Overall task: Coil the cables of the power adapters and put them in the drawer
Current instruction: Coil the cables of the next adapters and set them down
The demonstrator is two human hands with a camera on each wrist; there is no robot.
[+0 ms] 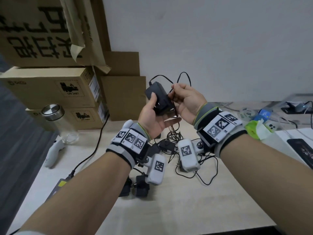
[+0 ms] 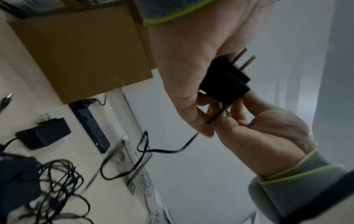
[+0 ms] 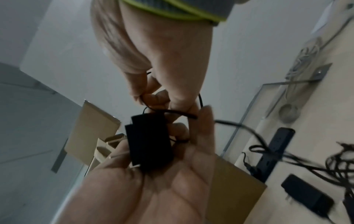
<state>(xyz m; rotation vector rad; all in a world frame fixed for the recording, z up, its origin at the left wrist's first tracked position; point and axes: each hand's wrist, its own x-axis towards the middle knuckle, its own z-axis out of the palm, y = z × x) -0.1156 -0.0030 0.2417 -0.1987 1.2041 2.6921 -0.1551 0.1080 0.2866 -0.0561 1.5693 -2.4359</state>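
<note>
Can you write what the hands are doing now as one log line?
left hand: holds black adapter | right hand: pinches its cable | more adapters tangled on table

The adapter (image 1: 158, 98) was matt black plastic with metal prongs; the counter (image 1: 177, 209) pale smooth wood; the boxes (image 1: 50, 89) brown cardboard.

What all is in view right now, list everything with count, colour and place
held power adapter: one, black, in the left hand, above the table
cable: one, black, looping above the right hand
loose adapters: several, black, tangled on the table
cardboard boxes: several, brown, back left
glass bottle: one, clear, steel lid, left
power strip: one, black, by the wall
phone: one, dark, right edge
left hand: grips the adapter
right hand: pinches the cable
</note>
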